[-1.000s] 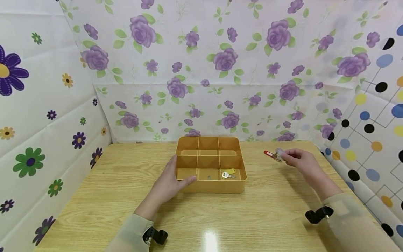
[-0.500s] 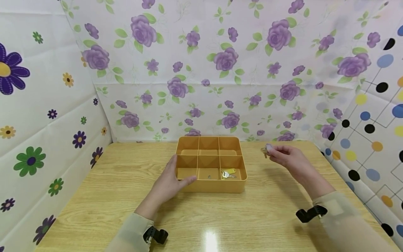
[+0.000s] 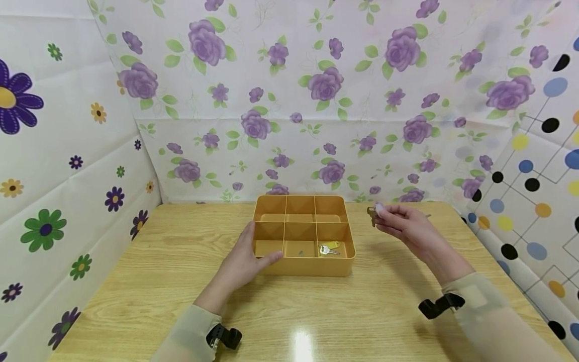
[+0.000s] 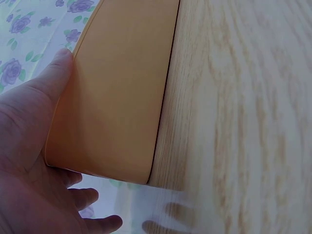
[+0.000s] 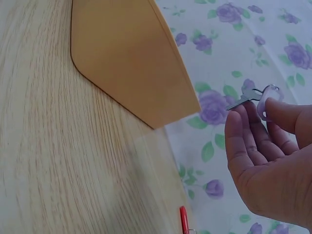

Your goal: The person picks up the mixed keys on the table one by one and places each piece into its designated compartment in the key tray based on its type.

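An orange-yellow divided box [image 3: 303, 267] stands toward the back of the table. My left hand [image 3: 244, 259] is at its front left corner, thumb along the front rim and fingers by the left wall; the left wrist view shows the fingers [image 4: 85, 197] loosely extended. My right hand [image 3: 413, 231] is raised right of the box and pinches a key [image 5: 247, 96] by its pale purple tag [image 5: 269, 101] between thumb and fingers. Inside the front right compartment lies a key [image 3: 329, 250] with a yellow tag [image 3: 332, 245].
A red tag [image 5: 184, 218] lies on the table in the right wrist view, partly cut off. In the front middle compartment is a small grey object [image 3: 301, 254], too small to identify. Patterned cloth [image 3: 289, 100] encloses the back and sides of the table [image 3: 181, 281].
My right hand has moved left toward the box, carrying the key. The red tag seen beside it earlier in the head view is now out of sight there. My left hand has stayed in place.
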The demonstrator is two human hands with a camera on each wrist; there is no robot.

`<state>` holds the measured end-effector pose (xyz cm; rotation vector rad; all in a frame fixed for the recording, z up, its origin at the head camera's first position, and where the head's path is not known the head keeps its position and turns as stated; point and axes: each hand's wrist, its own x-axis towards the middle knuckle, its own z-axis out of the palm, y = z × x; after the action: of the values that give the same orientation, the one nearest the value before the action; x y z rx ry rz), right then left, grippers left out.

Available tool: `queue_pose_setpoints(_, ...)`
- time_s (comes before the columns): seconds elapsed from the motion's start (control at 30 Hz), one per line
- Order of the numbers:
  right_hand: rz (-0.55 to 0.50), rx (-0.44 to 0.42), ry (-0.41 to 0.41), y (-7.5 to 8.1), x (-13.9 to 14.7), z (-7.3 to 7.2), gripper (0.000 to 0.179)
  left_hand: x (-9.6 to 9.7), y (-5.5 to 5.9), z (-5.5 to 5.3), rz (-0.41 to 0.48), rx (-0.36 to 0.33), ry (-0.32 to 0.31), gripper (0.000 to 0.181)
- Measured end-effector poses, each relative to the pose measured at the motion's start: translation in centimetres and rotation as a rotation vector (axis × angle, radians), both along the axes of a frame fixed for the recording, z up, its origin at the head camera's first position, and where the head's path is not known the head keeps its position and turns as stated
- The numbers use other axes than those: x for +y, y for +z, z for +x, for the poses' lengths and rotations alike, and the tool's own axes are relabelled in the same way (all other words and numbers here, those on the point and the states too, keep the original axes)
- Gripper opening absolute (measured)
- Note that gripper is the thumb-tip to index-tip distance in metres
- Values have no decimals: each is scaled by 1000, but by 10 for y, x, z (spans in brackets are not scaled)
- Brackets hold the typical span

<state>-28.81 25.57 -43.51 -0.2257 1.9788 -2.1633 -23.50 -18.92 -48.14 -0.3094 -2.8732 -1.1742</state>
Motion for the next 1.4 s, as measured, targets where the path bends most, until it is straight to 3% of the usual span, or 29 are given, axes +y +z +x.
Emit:
queue_pose_setpoints(0.33,-19,-3,-12,5,-14,1,28,0,1,0,-1,-10,2,128)
queue_pose_setpoints(0.6,-8,16,-14,13,-25,5,28,1,3,2,-5,-26,5,131)
queue_pose_setpoints(0.77,28,51,-31,16,-33,7,28,1,2,2,-6,-9,3,126)
queue_pose_setpoints(1.03,106,96,-54,18,-43,6,32,-1,1,1,-6,-8,1,135)
queue_pose_setpoints(1.4,176,126,-72,21,-63,1,32,0,2,3,0,-12,1,134)
